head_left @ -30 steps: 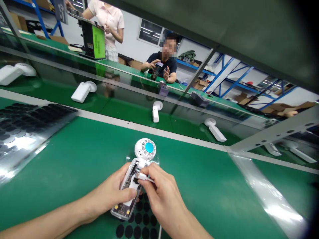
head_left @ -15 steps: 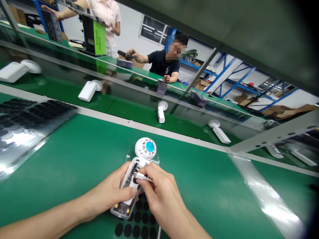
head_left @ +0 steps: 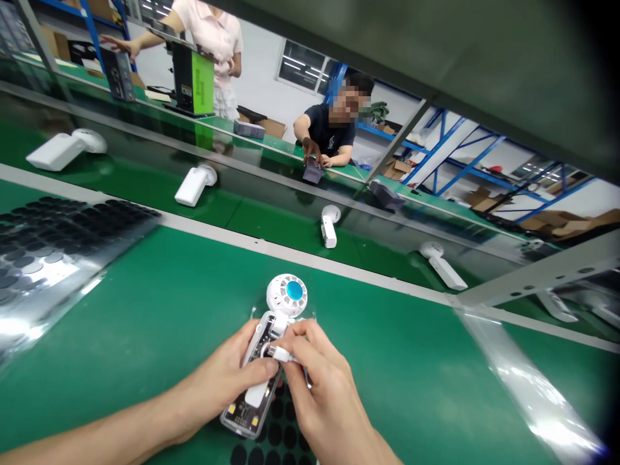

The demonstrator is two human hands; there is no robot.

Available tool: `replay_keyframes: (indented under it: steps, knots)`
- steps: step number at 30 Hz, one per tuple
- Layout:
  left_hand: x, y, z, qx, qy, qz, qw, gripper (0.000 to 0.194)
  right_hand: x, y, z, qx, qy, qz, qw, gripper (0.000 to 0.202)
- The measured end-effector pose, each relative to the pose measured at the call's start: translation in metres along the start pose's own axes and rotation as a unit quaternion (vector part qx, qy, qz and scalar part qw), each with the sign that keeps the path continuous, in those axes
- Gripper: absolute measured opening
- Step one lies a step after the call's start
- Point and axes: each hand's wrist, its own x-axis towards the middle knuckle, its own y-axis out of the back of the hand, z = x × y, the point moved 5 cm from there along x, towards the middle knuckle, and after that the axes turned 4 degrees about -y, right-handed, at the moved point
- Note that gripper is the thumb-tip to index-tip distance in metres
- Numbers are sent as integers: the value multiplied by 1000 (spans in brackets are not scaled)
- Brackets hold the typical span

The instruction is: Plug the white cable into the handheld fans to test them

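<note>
My left hand (head_left: pixel 237 382) grips a fan (head_left: pixel 256 395) over the desk (head_left: pixel 155 310), short of its far edge (head_left: pixel 281 250), thumb (head_left: pixel 259 371) across its front, my right hand (head_left: pixel 327 381) pinches a plug (head_left: pixel 281 354) beside it, a co-worker's hand (head_left: pixel 310 150) now back at a box (head_left: pixel 314 172).

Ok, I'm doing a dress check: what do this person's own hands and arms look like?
The left hand and the right hand are bare, with no gloves or rings visible. The left forearm and right forearm show no sleeve, watch or bracelet as far as the picture reaches.
</note>
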Motion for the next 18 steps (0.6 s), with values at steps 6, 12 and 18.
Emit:
replay_keyframes:
  steps: [6, 12, 18]
  knots:
    - [-1, -3, 3, 0, 12, 50, 999, 28, -5, -2, 1, -29, 49, 8, 998, 33]
    - [-2, -5, 5, -8, 42, 82, 996, 29, -13, -3, 5, -22, 66, 16, 997, 38]
    - [-3, -2, 5, -1, 49, 109, 993, 23, -15, 4, 26, 192, -155, -4, 969, 9]
